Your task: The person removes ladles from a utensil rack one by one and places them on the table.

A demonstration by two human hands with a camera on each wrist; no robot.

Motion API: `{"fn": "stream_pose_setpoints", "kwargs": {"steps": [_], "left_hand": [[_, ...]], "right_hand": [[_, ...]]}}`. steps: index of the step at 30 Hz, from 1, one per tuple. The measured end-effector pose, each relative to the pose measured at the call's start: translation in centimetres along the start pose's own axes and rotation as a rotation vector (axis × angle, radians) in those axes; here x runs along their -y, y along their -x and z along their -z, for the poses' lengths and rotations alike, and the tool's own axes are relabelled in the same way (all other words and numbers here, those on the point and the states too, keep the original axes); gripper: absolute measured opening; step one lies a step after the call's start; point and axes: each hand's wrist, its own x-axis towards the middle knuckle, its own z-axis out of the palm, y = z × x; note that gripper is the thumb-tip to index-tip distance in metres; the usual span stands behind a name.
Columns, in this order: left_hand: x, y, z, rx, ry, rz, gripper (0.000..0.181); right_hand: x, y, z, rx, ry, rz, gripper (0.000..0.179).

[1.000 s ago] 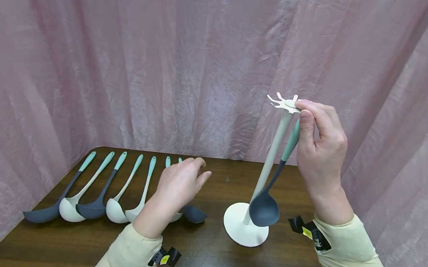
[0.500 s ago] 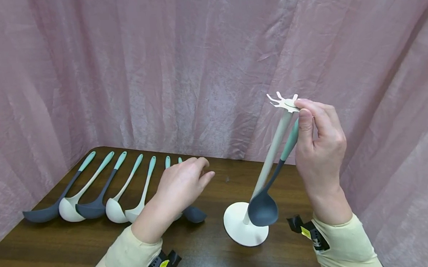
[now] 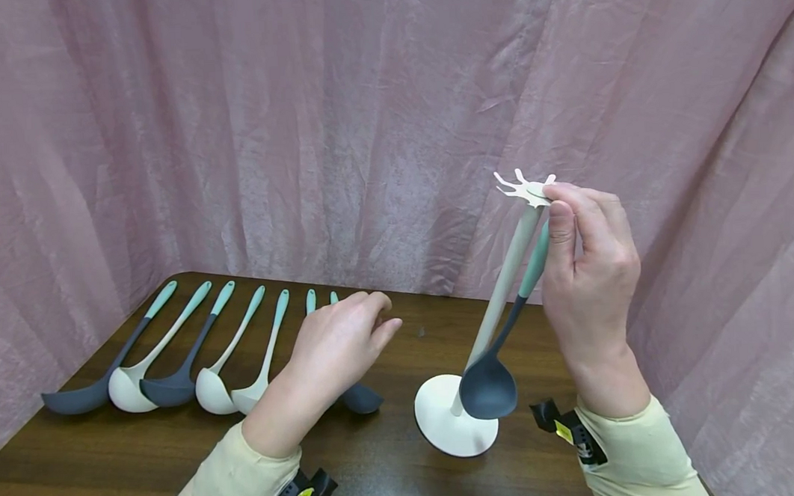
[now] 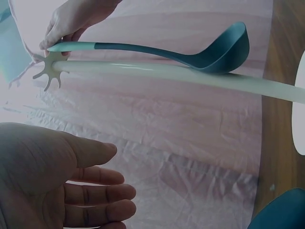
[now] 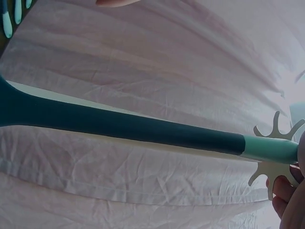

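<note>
My right hand (image 3: pixel 593 260) pinches the mint handle end of a dark ladle (image 3: pixel 488 385) at the hooked top of a white utensil stand (image 3: pixel 457 436). The ladle hangs bowl down along the pole, its bowl overlapping the pole's foot in the head view. In the left wrist view the ladle's handle (image 4: pixel 71 46) meets the ring of hooks (image 4: pixel 50 71). The right wrist view has the ladle's shaft (image 5: pixel 133 126) running along the pole, thumb and fingers at its end. My left hand (image 3: pixel 337 341) hovers over the table, holding nothing, its fingers loosely bent.
Several ladles lie in a row on the wooden table (image 3: pixel 394 458) at the left, among them a white ladle (image 3: pixel 131 389) and a dark ladle (image 3: pixel 78 399). Another dark ladle (image 3: pixel 361 398) lies partly behind my left hand. A pink curtain (image 3: pixel 364 130) hangs behind the table.
My right hand has shifted slightly left with the ladle's handle, closer to the stand's pole. My left hand has drifted a little to the right.
</note>
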Motion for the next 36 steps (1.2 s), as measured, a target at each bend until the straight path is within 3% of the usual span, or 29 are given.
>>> {"fn": "stream_pose_setpoints", "kwargs": {"steps": [7,14,22,28,36], "left_hand": [[-0.3,0.1,0.3,0.004,0.019,-0.011,0.023],[-0.1,0.6,0.3,0.029,0.065,-0.006,0.022],[-0.2,1.2,0.0,-0.055,0.116,-0.083,0.027],[-1.2,1.3,-0.1,-0.098,0.204,-0.134,0.034],[-3.5,0.9,-0.8,-0.118,0.335,-0.207,0.042]], "right_hand": [[0.2,-0.1,-0.1,-0.006,0.014,0.044,0.018],[0.0,0.8,-0.3,0.043,0.024,0.097,0.028],[0.1,0.8,-0.2,0.040,-0.091,0.106,0.061],[-0.1,0.0,0.3,0.018,-0.107,0.129,0.071],[-1.2,-0.6,0.3,0.078,-0.080,0.146,0.074]]}}
